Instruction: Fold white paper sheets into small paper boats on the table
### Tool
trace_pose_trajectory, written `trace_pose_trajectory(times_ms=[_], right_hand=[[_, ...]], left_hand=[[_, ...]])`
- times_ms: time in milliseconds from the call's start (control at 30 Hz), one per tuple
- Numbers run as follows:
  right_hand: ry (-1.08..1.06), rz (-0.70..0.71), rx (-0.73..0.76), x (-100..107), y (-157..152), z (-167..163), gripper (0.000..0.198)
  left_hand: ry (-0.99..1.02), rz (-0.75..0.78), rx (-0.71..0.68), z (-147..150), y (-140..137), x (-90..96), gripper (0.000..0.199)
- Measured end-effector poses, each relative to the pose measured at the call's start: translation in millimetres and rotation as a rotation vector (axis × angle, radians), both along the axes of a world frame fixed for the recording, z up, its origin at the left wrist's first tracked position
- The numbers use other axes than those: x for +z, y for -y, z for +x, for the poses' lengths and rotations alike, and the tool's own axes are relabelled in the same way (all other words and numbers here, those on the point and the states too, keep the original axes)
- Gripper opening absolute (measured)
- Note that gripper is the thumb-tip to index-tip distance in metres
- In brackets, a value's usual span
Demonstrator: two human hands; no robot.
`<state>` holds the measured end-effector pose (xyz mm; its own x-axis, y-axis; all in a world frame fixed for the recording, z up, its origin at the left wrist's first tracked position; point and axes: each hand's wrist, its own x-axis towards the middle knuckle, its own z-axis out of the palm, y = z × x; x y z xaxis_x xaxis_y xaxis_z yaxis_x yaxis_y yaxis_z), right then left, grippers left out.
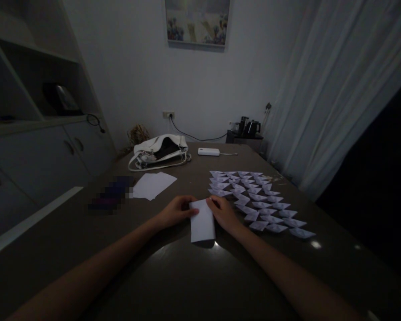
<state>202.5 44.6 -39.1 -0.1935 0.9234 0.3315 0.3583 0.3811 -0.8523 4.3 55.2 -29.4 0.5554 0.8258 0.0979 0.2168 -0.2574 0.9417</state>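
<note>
A folded sheet of white paper [202,224] is held between both hands above the dark table, its lower edge towards me. My left hand [177,211] pinches its upper left side, thumb on the front face. At the upper right corner, my right hand [223,213] grips it with the thumb on top and the other fingers mostly hidden. Several folded paper boats [262,205] stand in rows to the right of my right hand. Beyond my left hand lies a small pile of loose white sheets [153,183].
A white handbag [160,151] sits at the table's far left, with a white power bank [209,152] and short cable beside it. A blurred dark patch [112,195] lies left of the sheets. Cabinets [47,156] line the left wall; a curtain [334,89] hangs at right.
</note>
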Motion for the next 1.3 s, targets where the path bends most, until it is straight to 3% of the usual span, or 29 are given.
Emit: trace_pose_trajectory(times_ms=[1300], right_hand=[[-0.019,-0.010,0.013,0.1,-0.5,0.3,0.029]], left_hand=[[0.009,-0.018,-0.004,1.3,1.1,1.7,0.031]])
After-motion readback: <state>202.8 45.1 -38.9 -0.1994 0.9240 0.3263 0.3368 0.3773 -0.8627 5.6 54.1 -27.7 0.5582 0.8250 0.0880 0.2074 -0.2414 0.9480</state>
